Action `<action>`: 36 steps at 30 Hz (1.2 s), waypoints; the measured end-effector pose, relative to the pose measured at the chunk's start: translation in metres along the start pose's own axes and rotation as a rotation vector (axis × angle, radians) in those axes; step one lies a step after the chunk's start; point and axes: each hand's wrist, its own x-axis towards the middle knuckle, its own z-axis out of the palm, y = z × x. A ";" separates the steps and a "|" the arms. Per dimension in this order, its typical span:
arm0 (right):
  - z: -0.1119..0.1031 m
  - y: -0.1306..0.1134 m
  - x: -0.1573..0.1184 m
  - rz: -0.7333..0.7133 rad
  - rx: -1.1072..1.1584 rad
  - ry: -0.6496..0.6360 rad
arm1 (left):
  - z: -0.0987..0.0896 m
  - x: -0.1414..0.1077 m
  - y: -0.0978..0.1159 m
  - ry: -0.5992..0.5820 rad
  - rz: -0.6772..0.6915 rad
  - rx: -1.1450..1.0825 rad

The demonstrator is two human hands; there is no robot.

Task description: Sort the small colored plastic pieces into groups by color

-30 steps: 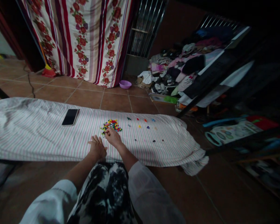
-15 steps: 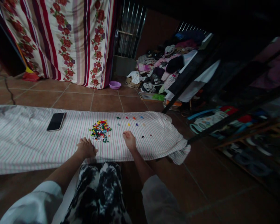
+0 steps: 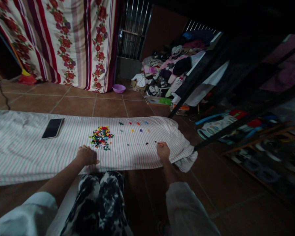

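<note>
A pile of small bead-like pieces in many colours (image 3: 101, 137) lies on the striped cloth (image 3: 64, 157). To its right, small groups and single pieces are set out in rows, among them red (image 3: 130, 123), orange (image 3: 138, 123), blue (image 3: 146, 122), yellow (image 3: 132, 130) and black (image 3: 147, 143) ones. My right hand (image 3: 163, 150) is at the right end of the nearest row, fingertips pinched beside a tiny dark brown piece (image 3: 155, 142). Whatever is between those fingertips is too small to make out. My left hand (image 3: 87, 155) rests on the cloth just nearer than the pile, thumb stretched out, holding nothing visible.
A phone (image 3: 52, 128) lies on the cloth left of the pile. Beyond, on the tiled floor, are a purple basin (image 3: 119, 88), a broom (image 3: 27, 77) and a heap of clothes (image 3: 167, 70). A dark slanting post (image 3: 218, 134) rises past the cloth's right end.
My right hand has moved right, from beside the pile to the end of the nearest row. My left hand stays about where it was. The view has shifted slightly.
</note>
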 end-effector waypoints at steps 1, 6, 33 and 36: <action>-0.001 0.001 0.002 0.000 -0.033 -0.015 | 0.000 -0.001 0.000 0.002 0.000 0.003; 0.005 0.000 0.006 0.005 -0.111 -0.105 | -0.003 -0.003 0.002 -0.003 -0.006 0.026; 0.019 -0.006 -0.040 -0.229 0.082 0.040 | 0.012 -0.002 -0.001 0.067 -0.016 -0.010; 0.021 -0.021 -0.063 -0.271 0.104 -0.036 | 0.015 -0.002 -0.001 0.075 -0.042 -0.042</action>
